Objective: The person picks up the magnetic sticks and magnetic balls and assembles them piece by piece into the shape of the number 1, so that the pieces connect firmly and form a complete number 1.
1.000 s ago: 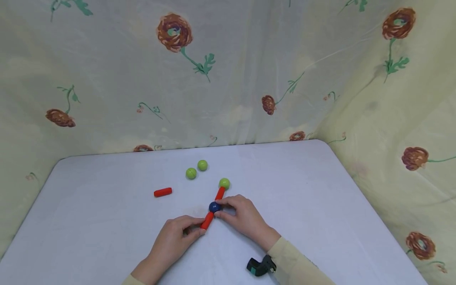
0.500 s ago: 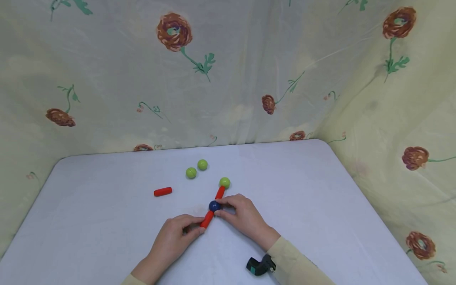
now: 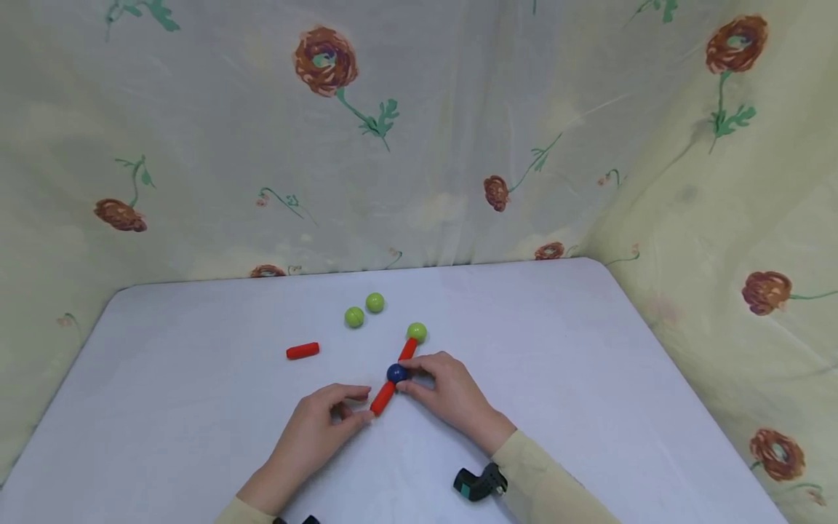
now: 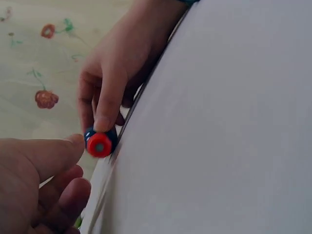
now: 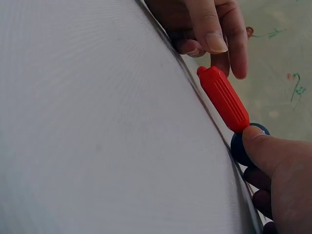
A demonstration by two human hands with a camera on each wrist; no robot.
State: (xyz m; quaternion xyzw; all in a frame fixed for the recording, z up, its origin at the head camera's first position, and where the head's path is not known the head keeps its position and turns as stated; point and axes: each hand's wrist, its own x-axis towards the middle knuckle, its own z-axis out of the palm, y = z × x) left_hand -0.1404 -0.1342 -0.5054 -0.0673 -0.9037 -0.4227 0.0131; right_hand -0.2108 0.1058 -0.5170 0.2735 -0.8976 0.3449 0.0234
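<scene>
In the head view my right hand (image 3: pixel 453 394) pinches a dark blue ball (image 3: pixel 396 373) between thumb and forefinger. Two red ribbed rods join this ball on opposite sides, forming one slanting line. The far rod (image 3: pixel 409 349) carries a green ball (image 3: pixel 416 332) at its tip. The near rod (image 5: pixel 225 100) points toward my left hand (image 3: pixel 318 423), whose thumb and forefinger are parted around its free end without gripping it. Seen from the left wrist, that rod's round end (image 4: pixel 99 146) shows a small hole and hides part of the blue ball.
A loose red rod (image 3: pixel 302 351) lies to the left on the white table (image 3: pixel 196 407). Behind it are two loose green balls (image 3: pixel 354 316). A black curved device (image 3: pixel 480 483) is beside my right sleeve. A flowered cloth (image 3: pixel 419 145) hangs behind the table.
My left thumb and forefinger have parted and let go of the near red rod. The right hand still holds the blue ball; the view has shifted slightly.
</scene>
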